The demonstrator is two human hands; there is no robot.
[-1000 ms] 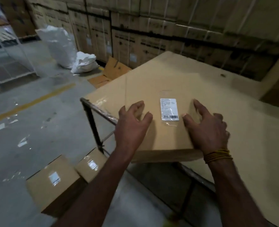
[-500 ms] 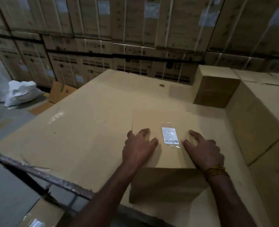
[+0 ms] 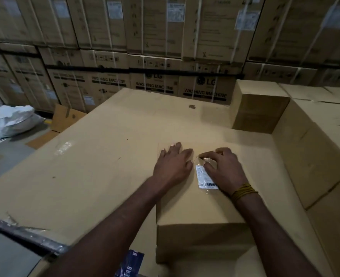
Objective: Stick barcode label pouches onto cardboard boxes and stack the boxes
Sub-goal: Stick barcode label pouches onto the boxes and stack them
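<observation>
Cardboard box [image 3: 201,208] on the wide cardboard sheet [image 3: 97,166], label pouch [image 3: 205,176] on its top between left hand [image 3: 173,164] and right hand [image 3: 223,168]. Smaller box [image 3: 259,106] behind, box row [image 3: 317,148] at right.

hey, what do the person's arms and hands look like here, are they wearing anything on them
Both forearms are bare, with no sleeves in view and no gloves. The right hand has a band of yellow-brown thread wound several times around its wrist. The left hand and its wrist carry nothing: no watch, ring or band shows.
</observation>
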